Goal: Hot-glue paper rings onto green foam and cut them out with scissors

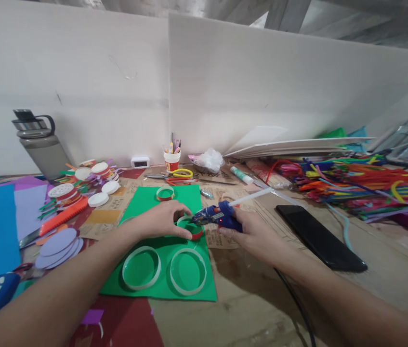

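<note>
Green sheet [185, 194] lies on the brown surface [189, 323], with a red-sided ring [197, 235] standing just inside its right edge. The left hand [165, 219] arches over the sheet, half curled, thumb and fingers around that ring; I cannot tell whether they pinch it. The right hand [245, 225], beyond the sheet's right edge, is wrapped round a blue glue gun [221, 215], whose nozzle reaches over the edge to the ring.

Two white rings [188, 292] sit side by side close to the sheet's near edge, and another red-sided ring [165, 198] near its far edge. Open room runs to the right of the sheet, as far as a black phone [319, 236], and in front of it. Left of the sheet is crowded with lilac discs [59, 243] and an orange cutter [62, 216]; scissors [180, 172] lie beyond its far edge.

The left forearm covers part of the sheet's left edge, and the wrist mostly hides a further ring. A black cable [299, 303], right of the sheet, runs out of view.
</note>
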Demonstrator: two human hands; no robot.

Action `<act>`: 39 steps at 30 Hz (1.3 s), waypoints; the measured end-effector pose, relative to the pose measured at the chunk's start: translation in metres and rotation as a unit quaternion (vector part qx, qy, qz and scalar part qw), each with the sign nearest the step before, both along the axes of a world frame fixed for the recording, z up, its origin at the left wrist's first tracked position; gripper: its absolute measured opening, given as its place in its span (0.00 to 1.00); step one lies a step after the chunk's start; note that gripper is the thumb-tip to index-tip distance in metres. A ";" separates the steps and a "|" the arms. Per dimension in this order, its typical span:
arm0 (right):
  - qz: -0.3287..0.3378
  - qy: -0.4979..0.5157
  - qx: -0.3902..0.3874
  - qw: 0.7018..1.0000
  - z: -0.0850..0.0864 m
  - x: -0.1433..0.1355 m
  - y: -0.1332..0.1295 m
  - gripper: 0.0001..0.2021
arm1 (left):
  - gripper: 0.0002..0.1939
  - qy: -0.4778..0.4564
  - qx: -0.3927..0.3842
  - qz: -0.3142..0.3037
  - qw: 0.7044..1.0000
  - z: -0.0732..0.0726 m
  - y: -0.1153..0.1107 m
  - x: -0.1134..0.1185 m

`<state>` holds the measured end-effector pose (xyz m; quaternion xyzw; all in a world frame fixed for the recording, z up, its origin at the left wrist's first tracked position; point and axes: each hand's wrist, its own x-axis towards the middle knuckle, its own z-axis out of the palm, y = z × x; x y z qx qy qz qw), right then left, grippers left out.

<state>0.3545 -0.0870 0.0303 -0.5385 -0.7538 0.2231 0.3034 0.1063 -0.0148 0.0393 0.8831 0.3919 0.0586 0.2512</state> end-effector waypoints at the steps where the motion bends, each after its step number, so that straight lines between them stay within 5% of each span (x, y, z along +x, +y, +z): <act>1: 0.003 0.000 0.001 1.000 0.000 0.000 0.000 0.08 | 0.33 0.001 0.000 -0.001 1.000 0.000 0.000 0.000; 39: 0.023 0.001 -0.010 1.000 -0.002 -0.002 0.000 0.09 | 0.30 -0.006 0.008 0.004 1.000 -0.002 0.000 0.001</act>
